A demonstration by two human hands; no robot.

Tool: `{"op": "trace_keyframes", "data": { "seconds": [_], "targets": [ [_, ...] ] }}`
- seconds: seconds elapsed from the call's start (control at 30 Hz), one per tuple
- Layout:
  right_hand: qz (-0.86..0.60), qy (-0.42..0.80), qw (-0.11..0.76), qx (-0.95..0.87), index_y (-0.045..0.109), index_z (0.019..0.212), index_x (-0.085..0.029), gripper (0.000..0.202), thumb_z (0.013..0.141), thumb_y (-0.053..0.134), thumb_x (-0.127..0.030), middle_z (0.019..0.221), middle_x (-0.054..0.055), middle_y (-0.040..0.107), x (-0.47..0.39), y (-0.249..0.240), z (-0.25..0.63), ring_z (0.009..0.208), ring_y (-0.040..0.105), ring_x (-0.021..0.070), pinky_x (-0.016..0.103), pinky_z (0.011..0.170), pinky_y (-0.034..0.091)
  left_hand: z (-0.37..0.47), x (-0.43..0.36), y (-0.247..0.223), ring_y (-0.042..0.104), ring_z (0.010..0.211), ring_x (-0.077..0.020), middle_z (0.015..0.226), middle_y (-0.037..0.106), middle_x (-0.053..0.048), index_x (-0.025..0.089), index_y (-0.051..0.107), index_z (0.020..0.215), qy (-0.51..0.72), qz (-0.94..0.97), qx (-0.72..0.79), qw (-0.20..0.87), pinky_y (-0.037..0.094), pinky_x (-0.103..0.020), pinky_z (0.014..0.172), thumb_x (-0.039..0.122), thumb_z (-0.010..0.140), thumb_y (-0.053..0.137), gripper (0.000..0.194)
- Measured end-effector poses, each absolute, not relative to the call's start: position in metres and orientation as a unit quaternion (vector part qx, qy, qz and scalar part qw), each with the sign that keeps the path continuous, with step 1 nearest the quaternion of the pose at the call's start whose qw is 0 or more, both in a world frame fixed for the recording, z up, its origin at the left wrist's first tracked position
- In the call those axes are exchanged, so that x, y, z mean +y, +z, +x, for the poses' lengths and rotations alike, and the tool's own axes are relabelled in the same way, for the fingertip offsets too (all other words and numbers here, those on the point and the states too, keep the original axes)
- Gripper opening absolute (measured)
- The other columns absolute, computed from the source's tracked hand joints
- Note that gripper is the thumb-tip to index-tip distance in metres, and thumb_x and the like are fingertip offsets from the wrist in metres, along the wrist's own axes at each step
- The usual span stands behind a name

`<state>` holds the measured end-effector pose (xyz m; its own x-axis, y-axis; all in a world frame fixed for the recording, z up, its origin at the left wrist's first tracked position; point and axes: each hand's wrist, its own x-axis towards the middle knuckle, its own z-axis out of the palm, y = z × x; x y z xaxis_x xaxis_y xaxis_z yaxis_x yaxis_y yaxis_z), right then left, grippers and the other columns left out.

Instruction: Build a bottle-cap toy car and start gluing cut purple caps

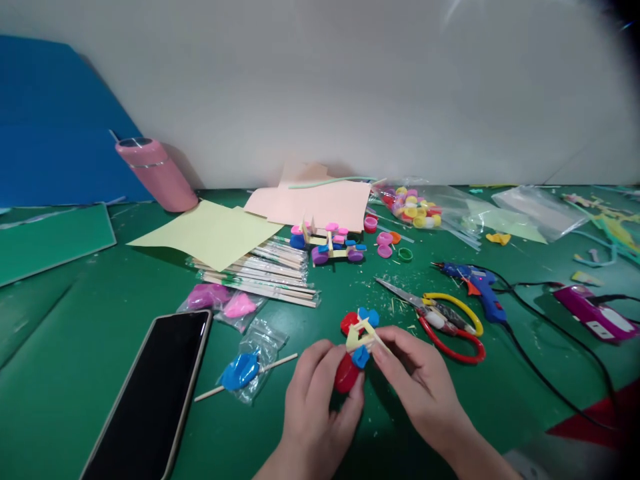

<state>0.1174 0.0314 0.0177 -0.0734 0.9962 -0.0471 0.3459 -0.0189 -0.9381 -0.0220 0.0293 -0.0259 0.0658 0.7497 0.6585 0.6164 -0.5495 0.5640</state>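
Low in the middle, my left hand (315,400) grips a small toy car (357,337) made of pale sticks, with red round caps for wheels and lumps of blue clay. My right hand (423,380) pinches a pale stick piece on the car's upper right side. Fingers of both hands are closed round it and hide part of its underside. Left of my hands, a lump of blue clay (241,371) lies on a clear bag with a thin stick across it. Further back stand similar toy cars (330,245) with blue, pink and purple parts.
Scissors (440,313), a blue glue gun (473,283) with its cord and a purple power strip (595,313) lie right. A phone (150,400), wrapped sticks (260,273) and a leaning pink bottle (157,175) are left. A bag of caps (413,205) lies behind.
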Motion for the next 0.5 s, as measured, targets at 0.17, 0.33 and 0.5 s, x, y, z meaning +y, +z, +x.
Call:
{"op": "trace_keyframes", "data": {
  "seconds": [0.17,0.33,0.5],
  "targets": [
    [-0.571,0.454,0.363,-0.580,0.059,0.081,-0.019,0.013,0.082,0.049,-0.028,0.069,0.000,0.054,0.033,0.022,0.119,0.072,0.053,0.0164,0.024,0.065,0.044,-0.023,0.027,-0.023,0.056,0.082,-0.0157,0.089,0.055,-0.008,0.012,0.053,0.096,0.495,0.736,0.455,0.077,0.050,-0.024,0.073,0.011,0.070,0.060,0.027],
    [-0.569,0.481,0.346,-0.571,0.059,0.081,-0.019,0.012,0.081,0.050,-0.027,0.066,-0.001,0.054,0.034,0.020,0.119,0.070,0.053,0.0158,0.025,0.064,0.044,-0.027,0.028,-0.020,0.055,0.084,-0.0148,0.093,0.054,-0.008,0.010,0.053,0.098,0.484,0.751,0.438,0.101,0.049,-0.023,0.075,0.008,0.069,0.061,0.030],
    [-0.571,0.483,0.327,-0.577,0.058,0.081,-0.019,0.012,0.081,0.048,-0.025,0.072,0.000,0.058,0.034,0.025,0.117,0.062,0.049,0.0123,0.023,0.057,0.041,-0.029,0.032,-0.015,0.056,0.082,-0.0119,0.092,0.055,-0.006,0.011,0.055,0.095,0.483,0.753,0.435,0.100,0.048,-0.019,0.076,0.006,0.070,0.060,0.026]
  ]
}}
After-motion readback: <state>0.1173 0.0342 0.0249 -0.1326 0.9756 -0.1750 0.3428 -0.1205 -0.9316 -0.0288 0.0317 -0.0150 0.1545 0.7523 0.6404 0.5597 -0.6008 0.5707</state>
